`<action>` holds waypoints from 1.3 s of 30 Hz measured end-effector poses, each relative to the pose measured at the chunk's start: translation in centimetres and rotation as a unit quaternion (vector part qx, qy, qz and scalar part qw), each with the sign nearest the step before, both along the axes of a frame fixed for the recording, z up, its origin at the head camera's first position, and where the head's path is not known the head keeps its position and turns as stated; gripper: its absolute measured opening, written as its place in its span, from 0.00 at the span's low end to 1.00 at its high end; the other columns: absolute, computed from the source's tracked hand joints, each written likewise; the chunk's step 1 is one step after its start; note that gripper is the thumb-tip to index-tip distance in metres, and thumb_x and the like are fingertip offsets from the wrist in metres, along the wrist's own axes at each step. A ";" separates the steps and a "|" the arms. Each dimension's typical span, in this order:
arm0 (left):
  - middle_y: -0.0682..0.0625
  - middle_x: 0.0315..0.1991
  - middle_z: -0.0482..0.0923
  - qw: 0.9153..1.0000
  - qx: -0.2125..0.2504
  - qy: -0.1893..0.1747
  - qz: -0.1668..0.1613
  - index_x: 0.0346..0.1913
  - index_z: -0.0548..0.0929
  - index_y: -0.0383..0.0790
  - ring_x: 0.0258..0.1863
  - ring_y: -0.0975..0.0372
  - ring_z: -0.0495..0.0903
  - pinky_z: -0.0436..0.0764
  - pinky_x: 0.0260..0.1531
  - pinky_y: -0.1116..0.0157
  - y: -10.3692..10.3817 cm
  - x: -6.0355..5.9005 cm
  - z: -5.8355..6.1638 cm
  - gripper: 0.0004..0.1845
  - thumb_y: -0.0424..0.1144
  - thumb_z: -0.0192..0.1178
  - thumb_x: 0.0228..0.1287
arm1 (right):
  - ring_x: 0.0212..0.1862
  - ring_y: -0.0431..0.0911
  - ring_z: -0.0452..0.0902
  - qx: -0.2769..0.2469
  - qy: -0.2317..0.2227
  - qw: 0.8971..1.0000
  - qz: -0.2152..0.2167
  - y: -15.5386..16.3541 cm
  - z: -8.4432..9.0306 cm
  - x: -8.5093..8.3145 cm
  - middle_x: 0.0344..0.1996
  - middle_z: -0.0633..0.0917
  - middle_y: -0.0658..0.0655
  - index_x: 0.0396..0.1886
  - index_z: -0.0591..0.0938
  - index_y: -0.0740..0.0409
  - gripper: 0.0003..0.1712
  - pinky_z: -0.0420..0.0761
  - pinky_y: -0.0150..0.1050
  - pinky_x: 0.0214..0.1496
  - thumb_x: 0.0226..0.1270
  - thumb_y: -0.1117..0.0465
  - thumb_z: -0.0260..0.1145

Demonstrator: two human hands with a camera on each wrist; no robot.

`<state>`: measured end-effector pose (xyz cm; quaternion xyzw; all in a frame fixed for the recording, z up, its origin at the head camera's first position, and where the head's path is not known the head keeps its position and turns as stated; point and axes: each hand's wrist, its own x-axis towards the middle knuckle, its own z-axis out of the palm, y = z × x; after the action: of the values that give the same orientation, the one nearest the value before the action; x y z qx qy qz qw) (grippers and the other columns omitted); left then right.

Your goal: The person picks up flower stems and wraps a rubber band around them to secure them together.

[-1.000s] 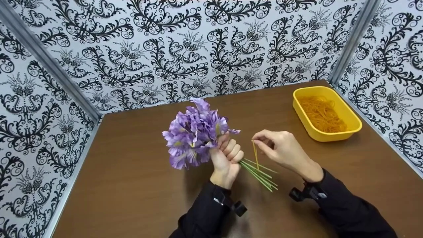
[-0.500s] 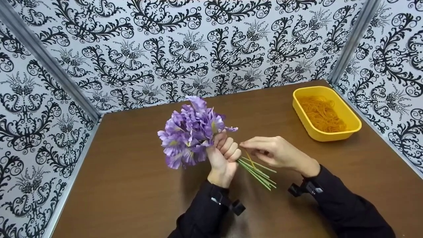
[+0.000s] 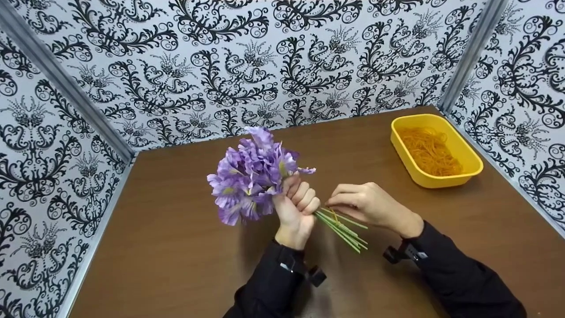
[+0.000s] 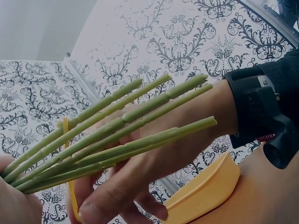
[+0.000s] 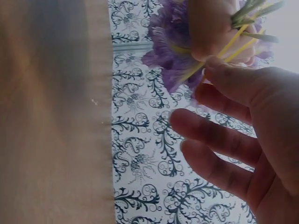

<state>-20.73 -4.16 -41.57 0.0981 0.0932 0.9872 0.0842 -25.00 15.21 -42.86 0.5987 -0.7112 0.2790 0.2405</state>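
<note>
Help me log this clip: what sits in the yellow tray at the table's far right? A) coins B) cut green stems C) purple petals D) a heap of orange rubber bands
D: the yellow tray holds a tangled heap of orange rubber bands; the purple flowers are gripped in the left hand.

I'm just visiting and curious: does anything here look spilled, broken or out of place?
Nothing stands out. The left hand grips the purple flower bunch by its stems, the right hand pinches a rubber band at the green stems, and the yellow tray keeps its bands inside.
</note>
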 end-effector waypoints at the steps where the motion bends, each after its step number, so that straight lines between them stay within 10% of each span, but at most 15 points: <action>1: 0.61 0.11 0.47 1.000 0.001 0.001 0.000 0.17 0.51 0.49 0.11 0.72 0.45 0.46 0.10 0.76 0.0 0.0 0.0 0.21 0.35 0.42 0.70 | 0.34 0.40 0.82 0.003 -0.002 1.000 -0.002 -0.1 -0.2 0.0 0.39 0.84 0.49 0.45 0.87 0.56 0.11 0.83 0.33 0.33 0.64 0.69 0.72; 16: 0.60 0.13 0.44 0.997 0.060 0.031 0.032 0.17 0.50 0.49 0.12 0.71 0.43 0.44 0.12 0.75 -1.0 -0.5 0.0 0.26 0.35 0.57 0.61 | 0.40 0.39 0.79 0.042 -0.101 0.994 0.028 -2.4 -3.6 1.6 0.45 0.81 0.54 0.58 0.79 0.61 0.16 0.80 0.27 0.40 0.73 0.71 0.59; 22: 0.60 0.13 0.44 0.994 0.055 0.000 0.096 0.16 0.50 0.49 0.11 0.70 0.43 0.45 0.10 0.75 -1.7 -0.8 0.4 0.23 0.34 0.41 0.71 | 0.36 0.41 0.78 0.076 0.016 0.996 -0.043 -3.6 -4.3 3.8 0.35 0.81 0.51 0.46 0.78 0.60 0.05 0.81 0.33 0.38 0.78 0.63 0.58; 31: 0.59 0.12 0.43 0.985 0.028 -0.025 0.166 0.18 0.48 0.48 0.11 0.70 0.42 0.43 0.11 0.75 -2.0 -1.2 0.4 0.22 0.34 0.32 0.76 | 0.17 0.36 0.61 0.207 -0.113 0.954 -0.185 -4.4 -1.8 7.9 0.16 0.64 0.41 0.31 0.70 0.53 0.12 0.61 0.34 0.14 0.79 0.58 0.56; 39: 0.58 0.15 0.43 0.980 0.009 0.065 0.190 0.18 0.69 0.47 0.13 0.70 0.41 0.41 0.13 0.75 -1.6 -1.0 -0.2 0.16 0.40 0.61 0.62 | 0.19 0.33 0.59 0.161 -0.098 0.970 -0.152 -3.4 1.2 8.8 0.18 0.64 0.39 0.30 0.70 0.51 0.11 0.59 0.30 0.16 0.74 0.62 0.60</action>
<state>-21.71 -5.78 -41.74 0.1433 0.1061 0.9775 -0.1125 -16.16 11.81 -41.64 0.4844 -0.8494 0.1784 0.1101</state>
